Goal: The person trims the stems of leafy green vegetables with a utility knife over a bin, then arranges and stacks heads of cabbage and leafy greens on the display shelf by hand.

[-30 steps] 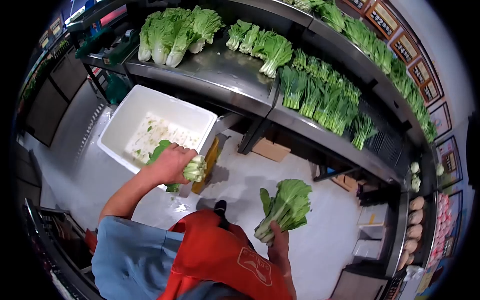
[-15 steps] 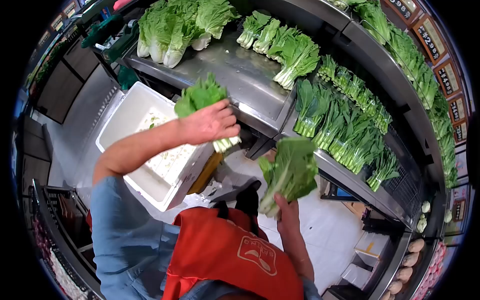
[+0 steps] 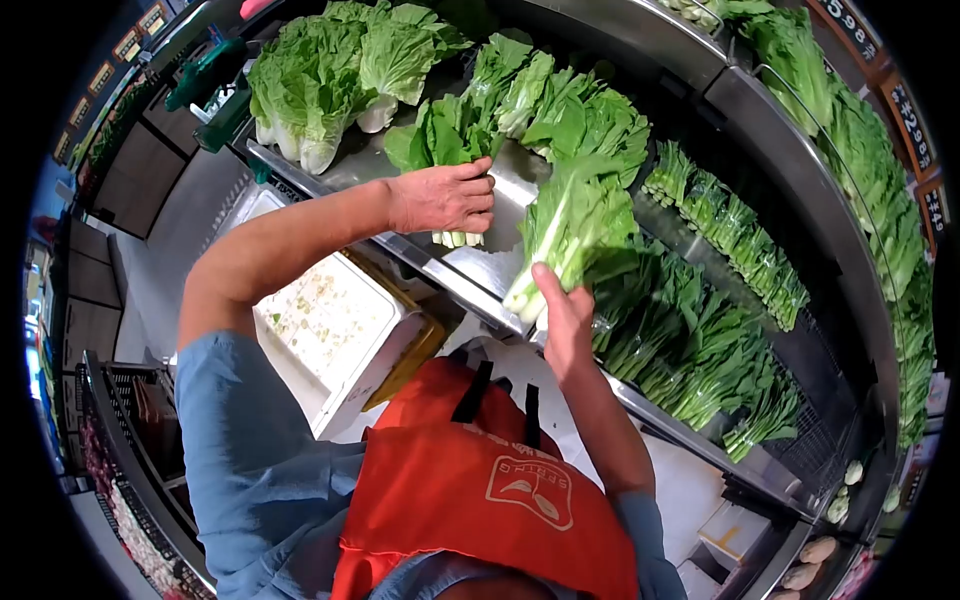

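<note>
My left hand (image 3: 443,205) is wrapped round a bunch of leafy greens (image 3: 440,137), its pale cut stems (image 3: 458,239) showing below my fingers. It is over the metal display shelf (image 3: 515,172); whether the bunch touches the metal I cannot tell. My right hand (image 3: 566,318) grips the white stem end of a second bunch, broad-leaved bok choy (image 3: 572,225), thumb on top, leaves pointing away from me. That bunch hangs over the shelf's front edge and hides part of the greens behind it. Several more bunches of greens (image 3: 600,112) lie just beyond both hands.
Large lettuce-like heads (image 3: 310,90) fill the shelf's left end. Dark green bundles (image 3: 690,350) and a row of small wrapped bunches (image 3: 730,230) lie to the right. A white foam box (image 3: 385,340) with leaf scraps inside stands below my left arm. Price signs (image 3: 905,120) line the upper right.
Both hands have moved forward with their bunches, from over the box and floor to over the display shelf. My body has come closer to the shelf.
</note>
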The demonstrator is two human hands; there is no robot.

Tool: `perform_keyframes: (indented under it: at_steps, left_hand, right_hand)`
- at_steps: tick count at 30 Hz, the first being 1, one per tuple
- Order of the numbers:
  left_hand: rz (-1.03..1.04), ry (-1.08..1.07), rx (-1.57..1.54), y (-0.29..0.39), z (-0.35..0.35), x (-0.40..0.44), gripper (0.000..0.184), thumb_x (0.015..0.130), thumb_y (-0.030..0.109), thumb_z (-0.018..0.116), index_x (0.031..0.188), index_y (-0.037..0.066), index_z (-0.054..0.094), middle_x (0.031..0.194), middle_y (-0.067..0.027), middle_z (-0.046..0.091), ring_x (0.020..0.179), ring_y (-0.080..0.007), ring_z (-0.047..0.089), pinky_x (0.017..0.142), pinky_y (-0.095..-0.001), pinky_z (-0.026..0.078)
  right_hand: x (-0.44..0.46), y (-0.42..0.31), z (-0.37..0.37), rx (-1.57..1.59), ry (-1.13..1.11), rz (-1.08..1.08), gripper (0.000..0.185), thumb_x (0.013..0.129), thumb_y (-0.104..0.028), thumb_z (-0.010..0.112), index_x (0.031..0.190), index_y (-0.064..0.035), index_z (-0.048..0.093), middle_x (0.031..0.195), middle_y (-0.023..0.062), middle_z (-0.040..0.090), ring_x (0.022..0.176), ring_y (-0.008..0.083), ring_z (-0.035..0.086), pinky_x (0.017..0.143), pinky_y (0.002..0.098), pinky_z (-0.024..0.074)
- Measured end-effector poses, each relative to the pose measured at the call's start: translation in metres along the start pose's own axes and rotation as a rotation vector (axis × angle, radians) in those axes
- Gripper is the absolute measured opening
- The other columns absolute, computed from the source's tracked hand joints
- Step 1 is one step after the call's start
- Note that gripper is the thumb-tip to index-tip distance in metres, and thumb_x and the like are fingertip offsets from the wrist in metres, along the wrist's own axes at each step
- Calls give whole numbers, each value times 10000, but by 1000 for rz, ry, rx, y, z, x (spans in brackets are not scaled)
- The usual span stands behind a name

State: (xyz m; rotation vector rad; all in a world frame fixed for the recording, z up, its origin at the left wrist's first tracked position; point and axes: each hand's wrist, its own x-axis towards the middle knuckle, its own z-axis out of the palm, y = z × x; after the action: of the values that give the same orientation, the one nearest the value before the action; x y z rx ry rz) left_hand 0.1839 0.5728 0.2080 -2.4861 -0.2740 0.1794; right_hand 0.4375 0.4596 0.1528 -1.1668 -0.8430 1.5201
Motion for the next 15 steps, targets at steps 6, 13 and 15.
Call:
perform_keyframes:
  at_steps: [6, 13, 15]
  left_hand:
    - [88, -150, 178, -59, 25, 25, 245, 888, 236, 580, 1125, 178, 561, 1117, -17, 581, 1283, -250, 470, 1268, -556, 145]
    - [192, -243, 188, -98, 119, 50, 437, 895, 271, 581, 1327, 206, 575, 1372, -41, 541, 1427, -306, 358, 1269, -583, 60]
    - [139, -159, 103, -94, 146, 51, 471, 896, 264, 576, 1360, 183, 559, 1420, -63, 515, 1450, -317, 330, 1267, -591, 45]
  right_hand:
    - [90, -18, 42, -47, -12, -298, 563, 902, -205, 758, 1368, 2, 521, 1245, 127, 627, 1105, 209, 590, 979, 334, 465]
    - [192, 22, 63, -246, 266, -131, 756, 883, -194, 780, 1477, 10, 359, 1379, 186, 548, 1198, 258, 563, 1032, 375, 450]
    - [204, 31, 67, -239, 268, -234, 867, 859, -159, 795, 1512, 20, 255, 1424, 219, 484, 1236, 303, 532, 1080, 402, 418]
